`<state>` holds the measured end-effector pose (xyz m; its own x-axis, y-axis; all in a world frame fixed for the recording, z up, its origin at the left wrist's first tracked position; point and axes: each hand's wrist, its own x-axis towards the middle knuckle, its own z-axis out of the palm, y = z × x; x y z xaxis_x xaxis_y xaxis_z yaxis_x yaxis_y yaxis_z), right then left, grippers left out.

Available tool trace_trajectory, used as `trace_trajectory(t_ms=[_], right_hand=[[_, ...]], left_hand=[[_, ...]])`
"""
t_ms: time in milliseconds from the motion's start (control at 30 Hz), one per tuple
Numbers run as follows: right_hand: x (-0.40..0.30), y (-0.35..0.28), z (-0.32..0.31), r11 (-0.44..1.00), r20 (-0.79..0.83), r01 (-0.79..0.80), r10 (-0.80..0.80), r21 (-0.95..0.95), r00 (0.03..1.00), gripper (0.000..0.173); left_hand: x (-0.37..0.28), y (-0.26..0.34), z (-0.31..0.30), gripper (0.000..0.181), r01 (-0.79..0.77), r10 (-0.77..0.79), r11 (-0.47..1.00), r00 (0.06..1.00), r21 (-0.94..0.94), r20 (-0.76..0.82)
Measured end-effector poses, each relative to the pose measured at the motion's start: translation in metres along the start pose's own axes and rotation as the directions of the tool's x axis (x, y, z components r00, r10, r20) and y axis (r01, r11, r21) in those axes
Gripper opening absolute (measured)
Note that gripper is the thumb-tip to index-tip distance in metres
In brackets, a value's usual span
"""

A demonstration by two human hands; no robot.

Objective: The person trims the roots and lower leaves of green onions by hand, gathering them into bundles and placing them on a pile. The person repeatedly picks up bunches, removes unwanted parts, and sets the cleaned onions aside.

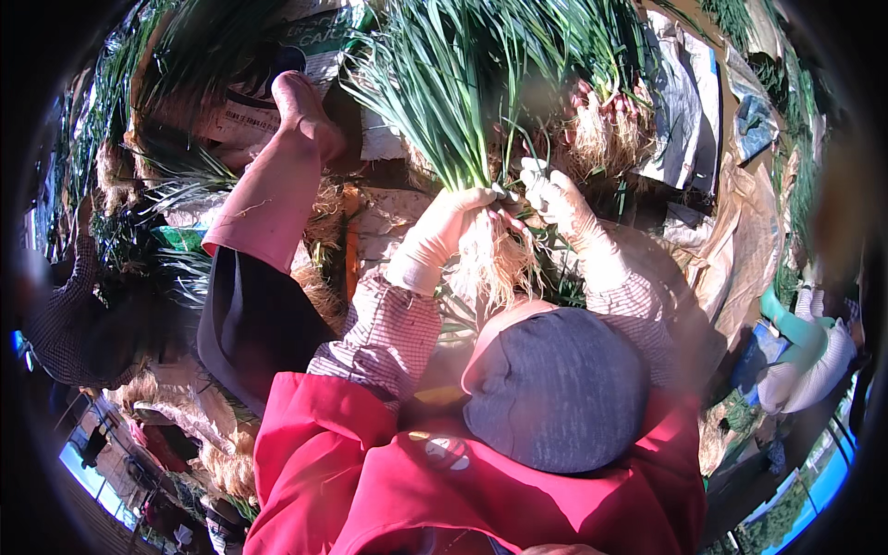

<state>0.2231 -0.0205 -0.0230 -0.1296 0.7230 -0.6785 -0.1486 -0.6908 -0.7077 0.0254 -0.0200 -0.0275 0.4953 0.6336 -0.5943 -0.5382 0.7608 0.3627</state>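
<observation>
My left hand (pixel 447 222), in a pale glove, is closed around the lower stems of a bunch of spring onions (pixel 451 111). Their long green leaves fan upward, and tangled pale roots (pixel 492 260) hang below the hand. Close beside it on the right, my right hand (pixel 558 201), also gloved and with whitish coverings on the fingertips, has bent fingers near thin green leaves at the bunch's edge. Whether it grips one of them cannot be made out. Pinkish bulbs show between the hands.
More rooted onions (pixel 603 125) lie beyond the right hand. A pink boot (pixel 270 194) extends at left, beside printed sacks. A dark cap (pixel 558 388) covers a head below the hands. Crumpled brown sheeting (pixel 739 243) lies right; other people (pixel 808 347) are at both sides.
</observation>
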Motion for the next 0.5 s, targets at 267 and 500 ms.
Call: trace_trajectory(t_ms=[267,500], right_hand=[[0.018,-0.010,-0.008,0.950,-0.158,0.305,-0.291,0.070,0.943,0.023],[0.039,0.012,0.014,0.548,0.091,0.250,-0.301,-0.798,0.949,0.027]], left_hand=[[-0.007,0.016,0.014,0.012,-0.036,0.037,0.998,0.999,0.046,-0.023],[0.007,-0.013,-0.004,0.011,-0.061,0.067,0.996,0.994,0.069,-0.089]])
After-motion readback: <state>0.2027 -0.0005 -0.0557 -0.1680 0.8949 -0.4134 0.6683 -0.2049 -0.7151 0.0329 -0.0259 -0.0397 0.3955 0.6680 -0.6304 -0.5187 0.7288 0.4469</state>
